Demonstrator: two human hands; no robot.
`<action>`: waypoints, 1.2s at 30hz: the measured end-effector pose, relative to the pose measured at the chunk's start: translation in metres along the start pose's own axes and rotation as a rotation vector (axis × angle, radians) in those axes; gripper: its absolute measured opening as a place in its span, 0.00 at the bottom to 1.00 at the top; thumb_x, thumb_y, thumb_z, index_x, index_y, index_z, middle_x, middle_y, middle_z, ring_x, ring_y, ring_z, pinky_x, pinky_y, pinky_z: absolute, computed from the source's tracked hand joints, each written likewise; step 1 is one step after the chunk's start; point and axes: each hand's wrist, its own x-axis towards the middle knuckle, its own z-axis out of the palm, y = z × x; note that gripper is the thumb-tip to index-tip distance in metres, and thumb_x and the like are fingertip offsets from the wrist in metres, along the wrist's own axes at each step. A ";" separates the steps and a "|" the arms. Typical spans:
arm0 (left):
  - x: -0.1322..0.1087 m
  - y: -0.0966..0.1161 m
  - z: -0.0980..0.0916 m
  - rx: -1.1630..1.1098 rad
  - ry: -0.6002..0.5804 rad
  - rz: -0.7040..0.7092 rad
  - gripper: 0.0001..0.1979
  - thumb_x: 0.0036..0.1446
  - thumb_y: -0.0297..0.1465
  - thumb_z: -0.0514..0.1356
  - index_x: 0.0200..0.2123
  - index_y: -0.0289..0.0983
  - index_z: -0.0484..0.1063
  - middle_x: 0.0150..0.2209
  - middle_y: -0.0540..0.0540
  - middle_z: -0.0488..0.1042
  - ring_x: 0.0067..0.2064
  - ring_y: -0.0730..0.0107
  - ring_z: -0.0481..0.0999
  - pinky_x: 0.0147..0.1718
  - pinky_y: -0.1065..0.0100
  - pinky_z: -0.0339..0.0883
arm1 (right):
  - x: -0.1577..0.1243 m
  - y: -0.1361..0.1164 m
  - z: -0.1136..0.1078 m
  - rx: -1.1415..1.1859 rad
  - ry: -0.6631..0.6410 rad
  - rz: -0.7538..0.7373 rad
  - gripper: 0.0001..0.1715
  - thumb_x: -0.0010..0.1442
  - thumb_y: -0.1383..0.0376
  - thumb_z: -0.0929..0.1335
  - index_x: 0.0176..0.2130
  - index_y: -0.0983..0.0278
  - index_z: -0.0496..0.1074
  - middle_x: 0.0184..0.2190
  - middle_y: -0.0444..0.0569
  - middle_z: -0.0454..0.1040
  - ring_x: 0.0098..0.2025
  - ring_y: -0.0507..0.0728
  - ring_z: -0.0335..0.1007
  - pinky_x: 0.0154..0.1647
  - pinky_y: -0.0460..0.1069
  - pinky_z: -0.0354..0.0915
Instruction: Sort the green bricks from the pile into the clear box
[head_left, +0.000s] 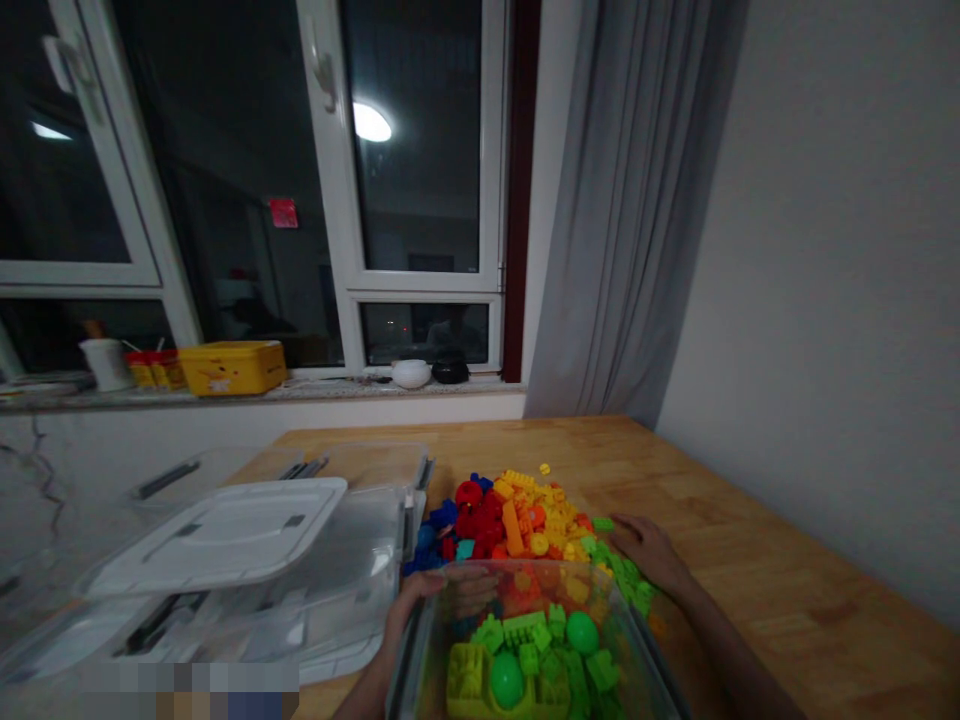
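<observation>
A clear plastic bin at the bottom centre holds several green toy bricks and two green balls. My left hand grips the bin's far left rim, fingers curled over the edge. My right hand lies flat with fingers apart on the wooden table, touching green bricks at the right edge of a pile of loose bricks. That pile, just beyond the bin, is red, blue, orange, yellow and green.
Clear plastic bins with a white lid are stacked at the left. Behind the table a windowsill carries a yellow box, a white cup, and white and black bowls. A grey curtain hangs beside a white wall at right.
</observation>
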 end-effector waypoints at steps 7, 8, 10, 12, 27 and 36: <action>-0.002 -0.004 -0.001 -0.070 0.065 0.018 0.24 0.52 0.32 0.52 0.48 0.25 0.75 0.48 0.33 0.78 0.53 0.48 0.74 0.59 0.52 0.56 | 0.003 0.005 0.002 -0.024 -0.064 -0.022 0.21 0.49 0.54 0.69 0.39 0.61 0.80 0.41 0.51 0.80 0.47 0.64 0.72 0.54 0.57 0.63; -0.001 -0.004 -0.002 -0.070 0.053 0.015 0.24 0.51 0.32 0.53 0.47 0.25 0.75 0.48 0.32 0.78 0.53 0.48 0.74 0.59 0.51 0.55 | 0.004 0.005 0.002 -0.018 -0.076 -0.023 0.20 0.49 0.54 0.69 0.38 0.62 0.80 0.40 0.51 0.80 0.46 0.64 0.72 0.53 0.57 0.63; 0.001 -0.003 -0.004 -0.066 0.002 -0.005 0.25 0.50 0.32 0.54 0.48 0.24 0.75 0.48 0.31 0.77 0.55 0.46 0.73 0.60 0.51 0.54 | 0.003 0.003 0.002 0.005 -0.087 -0.020 0.20 0.48 0.54 0.69 0.37 0.62 0.80 0.38 0.50 0.80 0.45 0.64 0.73 0.51 0.57 0.65; 0.002 -0.002 -0.005 -0.060 -0.039 -0.017 0.25 0.49 0.32 0.54 0.48 0.23 0.74 0.48 0.31 0.77 0.57 0.46 0.70 0.60 0.51 0.53 | 0.002 0.000 0.001 0.035 -0.079 -0.014 0.19 0.48 0.54 0.69 0.36 0.63 0.79 0.37 0.51 0.80 0.44 0.64 0.74 0.49 0.56 0.66; 0.000 0.000 0.001 -0.071 0.021 -0.010 0.26 0.49 0.31 0.53 0.49 0.22 0.73 0.46 0.30 0.78 0.54 0.46 0.73 0.59 0.51 0.56 | -0.002 -0.002 0.002 0.171 -0.110 0.068 0.19 0.49 0.52 0.68 0.34 0.64 0.77 0.34 0.53 0.81 0.38 0.62 0.77 0.43 0.52 0.69; -0.002 -0.002 0.002 -0.075 0.042 0.006 0.24 0.51 0.31 0.52 0.48 0.25 0.75 0.46 0.33 0.79 0.55 0.48 0.73 0.59 0.52 0.55 | 0.001 -0.001 -0.004 0.156 -0.049 0.093 0.19 0.49 0.52 0.67 0.33 0.63 0.78 0.35 0.55 0.81 0.39 0.64 0.77 0.45 0.55 0.69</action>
